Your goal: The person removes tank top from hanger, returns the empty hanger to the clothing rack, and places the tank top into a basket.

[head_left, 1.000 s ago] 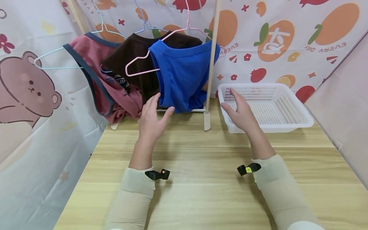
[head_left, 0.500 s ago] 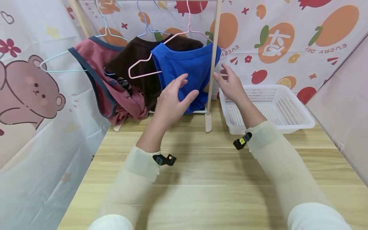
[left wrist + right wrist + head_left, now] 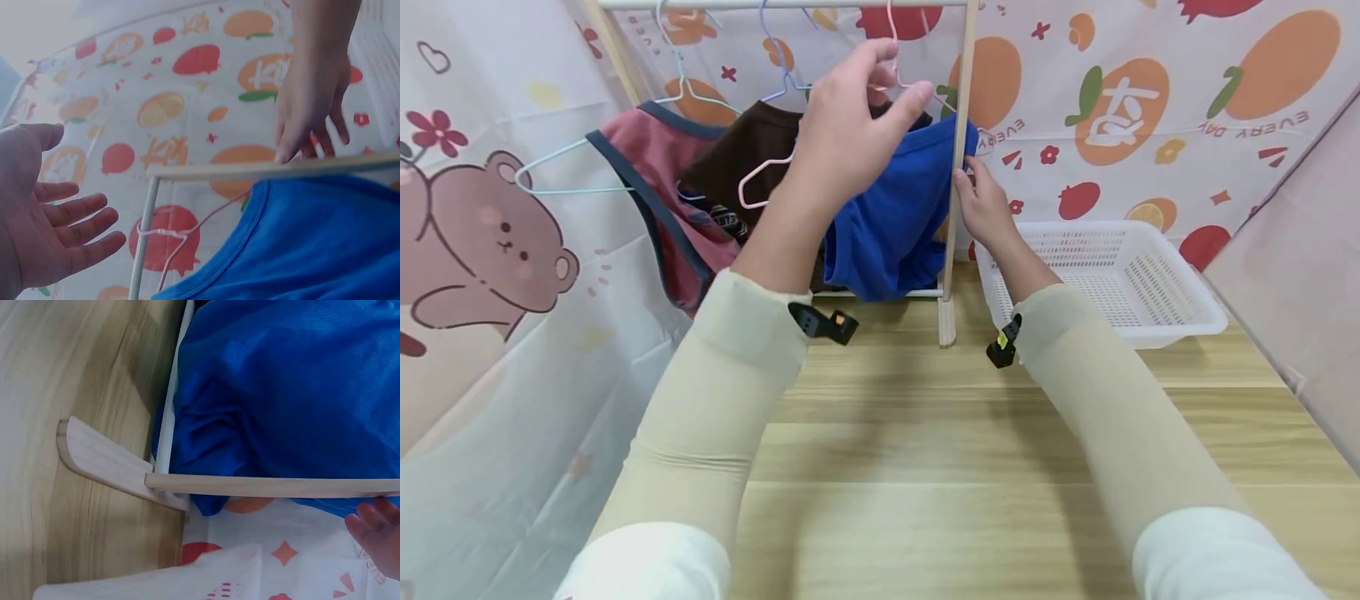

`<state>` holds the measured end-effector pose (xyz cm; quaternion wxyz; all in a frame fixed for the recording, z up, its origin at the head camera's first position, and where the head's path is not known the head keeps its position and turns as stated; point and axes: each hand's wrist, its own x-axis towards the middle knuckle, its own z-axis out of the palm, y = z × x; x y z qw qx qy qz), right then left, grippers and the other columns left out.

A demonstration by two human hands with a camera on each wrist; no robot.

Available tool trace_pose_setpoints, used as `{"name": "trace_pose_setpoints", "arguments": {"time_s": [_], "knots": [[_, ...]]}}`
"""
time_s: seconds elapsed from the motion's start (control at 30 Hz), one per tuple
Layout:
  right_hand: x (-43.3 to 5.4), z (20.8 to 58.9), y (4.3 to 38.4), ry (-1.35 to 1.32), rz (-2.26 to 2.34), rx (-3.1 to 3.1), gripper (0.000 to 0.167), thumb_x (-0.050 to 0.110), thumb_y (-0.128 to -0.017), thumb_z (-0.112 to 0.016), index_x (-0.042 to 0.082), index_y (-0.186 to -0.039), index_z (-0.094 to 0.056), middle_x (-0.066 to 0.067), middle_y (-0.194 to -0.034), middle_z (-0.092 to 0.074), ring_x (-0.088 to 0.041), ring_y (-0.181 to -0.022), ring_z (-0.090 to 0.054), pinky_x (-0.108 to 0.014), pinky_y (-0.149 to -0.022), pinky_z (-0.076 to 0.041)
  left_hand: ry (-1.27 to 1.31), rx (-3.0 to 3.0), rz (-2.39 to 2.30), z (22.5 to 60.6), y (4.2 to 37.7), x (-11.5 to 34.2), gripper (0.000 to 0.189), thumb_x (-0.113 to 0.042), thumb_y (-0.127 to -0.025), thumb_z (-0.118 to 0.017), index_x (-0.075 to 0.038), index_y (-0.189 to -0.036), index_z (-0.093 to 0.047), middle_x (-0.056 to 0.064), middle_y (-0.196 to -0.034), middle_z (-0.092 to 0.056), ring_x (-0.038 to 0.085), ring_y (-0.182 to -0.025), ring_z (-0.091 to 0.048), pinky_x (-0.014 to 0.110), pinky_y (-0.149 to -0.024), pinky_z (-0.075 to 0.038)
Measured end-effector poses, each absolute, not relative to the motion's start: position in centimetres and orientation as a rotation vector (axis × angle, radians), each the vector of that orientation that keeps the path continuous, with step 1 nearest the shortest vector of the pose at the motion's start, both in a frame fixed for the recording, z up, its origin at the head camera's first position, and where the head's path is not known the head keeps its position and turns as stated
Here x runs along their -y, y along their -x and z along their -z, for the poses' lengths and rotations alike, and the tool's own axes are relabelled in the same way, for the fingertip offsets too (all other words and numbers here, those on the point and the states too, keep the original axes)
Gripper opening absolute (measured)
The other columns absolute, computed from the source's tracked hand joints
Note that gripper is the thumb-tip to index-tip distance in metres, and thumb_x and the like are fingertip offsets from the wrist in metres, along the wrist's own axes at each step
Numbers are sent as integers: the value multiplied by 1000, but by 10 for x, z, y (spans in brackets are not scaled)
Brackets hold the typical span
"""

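Note:
A blue tank top hangs on a pink hanger at the right end of a small clothes rack. In the head view my left hand is raised in front of the top and near the hanger's hook. The left wrist view shows that hand's fingers spread, apart from the pink hook. Beside the rack's right post is my right hand, its fingertips at the post and the top's right edge; whether they touch the cloth is unclear. Only its fingers show in the right wrist view.
A brown top and a pink top with dark trim hang further left on the rack. A white plastic basket stands to the right on the wooden table. Printed cloth lines the back.
My left hand has risen from low beside the blue top to near the hanger's hook. My right hand has moved from over the basket up and left to the rack's post.

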<state>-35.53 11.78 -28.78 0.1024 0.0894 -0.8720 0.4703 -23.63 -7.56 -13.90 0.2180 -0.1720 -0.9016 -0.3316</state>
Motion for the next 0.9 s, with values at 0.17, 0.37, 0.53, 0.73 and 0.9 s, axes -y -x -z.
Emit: {"name": "trace_pose_setpoints", "arguments": {"time_s": [0.17, 0.37, 0.53, 0.73, 0.9], "knots": [[-115, 289, 360, -242, -1434, 2561, 58, 45, -105, -35, 15, -155, -28, -12, -144, -50, -21, -130, -49, -35, -109, -40, 354, 2576, 861, 122, 259, 77, 61, -55, -97, -49, -25, -149, -39, -1, -141, -53, 11, -122, -53, 20, -100, -45], [-111, 292, 367, -253, -1355, 2608, 51, 37, -106, -37, 15, -153, -33, -12, -143, -51, -23, -126, -51, -37, -106, -43, 248, 2667, 880, 115, 285, 82, 66, -59, -96, -46, -25, -151, -35, -1, -146, -48, 15, -122, -51, 23, -102, -44], [-110, 296, 368, -274, -1261, 2640, 43, 32, -107, -39, 9, -143, -45, -16, -131, -57, -26, -114, -55, -38, -101, -47, 207, 2720, 888, 111, 299, 84, 69, -60, -95, -47, -24, -152, -33, 0, -146, -48, 12, -116, -49, 24, -100, -47], [-112, 292, 365, -266, -1257, 2665, 40, 32, -106, -42, 6, -136, -50, -16, -124, -59, -26, -108, -56, -39, -99, -47, 215, 2763, 896, 105, 311, 87, 72, -63, -94, -46, -21, -152, -34, 0, -151, -43, 11, -116, -46, 23, -102, -44], [-112, 287, 367, -245, -1324, 2715, 45, 35, -105, -43, 9, -141, -48, -12, -131, -58, -23, -114, -55, -36, -103, -46, 199, 2780, 947, 102, 317, 88, 70, -63, -94, -46, -21, -150, -37, 1, -148, -44, 11, -111, -45, 22, -100, -46]]}}
